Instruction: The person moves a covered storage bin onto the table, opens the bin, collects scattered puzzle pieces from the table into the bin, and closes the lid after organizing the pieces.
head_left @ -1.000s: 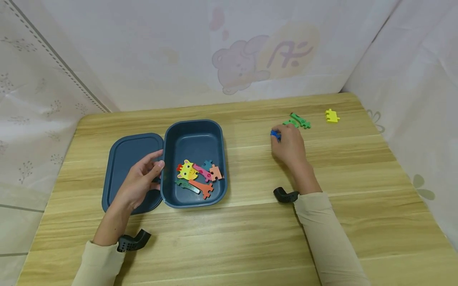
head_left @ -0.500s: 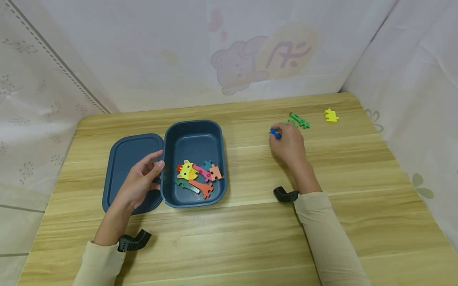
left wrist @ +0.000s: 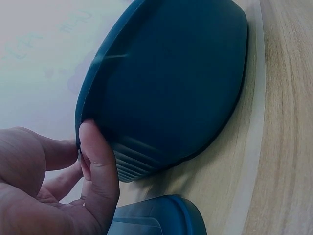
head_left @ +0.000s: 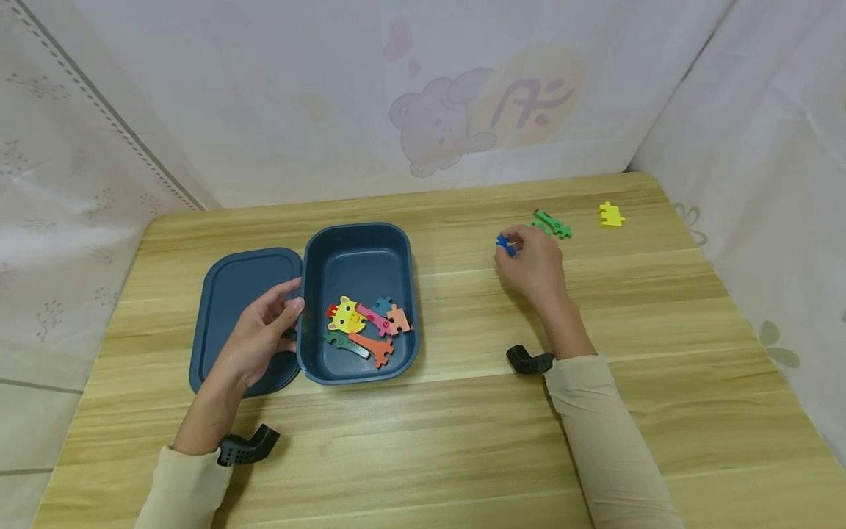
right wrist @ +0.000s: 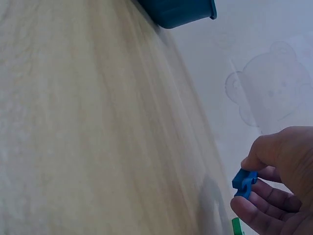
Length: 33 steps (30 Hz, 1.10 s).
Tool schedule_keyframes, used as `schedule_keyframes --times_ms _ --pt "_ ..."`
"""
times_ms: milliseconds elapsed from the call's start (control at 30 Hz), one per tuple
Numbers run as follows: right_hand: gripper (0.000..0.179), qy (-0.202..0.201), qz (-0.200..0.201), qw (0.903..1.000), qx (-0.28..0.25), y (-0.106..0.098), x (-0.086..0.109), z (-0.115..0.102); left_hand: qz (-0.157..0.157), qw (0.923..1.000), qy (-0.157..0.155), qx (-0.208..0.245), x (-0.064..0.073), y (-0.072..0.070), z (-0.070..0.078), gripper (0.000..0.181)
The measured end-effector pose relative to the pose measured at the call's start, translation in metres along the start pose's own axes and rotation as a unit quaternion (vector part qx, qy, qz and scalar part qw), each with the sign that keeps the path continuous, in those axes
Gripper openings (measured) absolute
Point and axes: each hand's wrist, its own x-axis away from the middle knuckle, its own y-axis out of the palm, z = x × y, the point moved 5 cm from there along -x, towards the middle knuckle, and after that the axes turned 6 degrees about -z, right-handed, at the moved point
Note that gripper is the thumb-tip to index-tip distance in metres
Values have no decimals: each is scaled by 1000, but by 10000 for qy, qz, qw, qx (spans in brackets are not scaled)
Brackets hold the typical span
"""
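My left hand (head_left: 259,334) pinches the left rim of a dark blue rectangular box (head_left: 413,294) between thumb and fingers, as the left wrist view shows. Inside the box lie several puzzle pieces: a yellow giraffe head (head_left: 346,316), a pink piece (head_left: 374,319), an orange piece (head_left: 373,348), a dark green one (head_left: 346,343), a peach one (head_left: 398,320) and a teal one (head_left: 382,304). Over at the right, my right hand (head_left: 534,268) pinches a small blue puzzle piece (right wrist: 243,182) between thumb and fingertips. Just beyond that hand are green puzzle pieces (head_left: 554,223), one partly hidden by it.
The box's flat blue lid (head_left: 225,294) lies on the wooden table (head_left: 410,455), left of the box and partly under my left hand. A yellow puzzle piece (head_left: 611,214) sits near the far right corner. A white patterned curtain (head_left: 297,103) borders the table behind.
The blue puzzle piece has shifted slightly left in my right hand's pinch and shows more of itself. My left hand and the box stay where they were.
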Motion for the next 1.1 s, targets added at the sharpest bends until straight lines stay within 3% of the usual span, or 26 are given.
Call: schedule_keyframes --times_ms 300,667,1100 --pt "31 -30 70 9993 -363 -1 0 0 16 10000 -12 30 1 -1 0 63" --pt "31 159 -227 9939 -1070 3 -1 -4 36 10000 -16 35 2 0 -1 63" --pt "32 46 -373 9884 -1475 11 -2 -8 15 10000 -1 -13 1 0 -1 62"
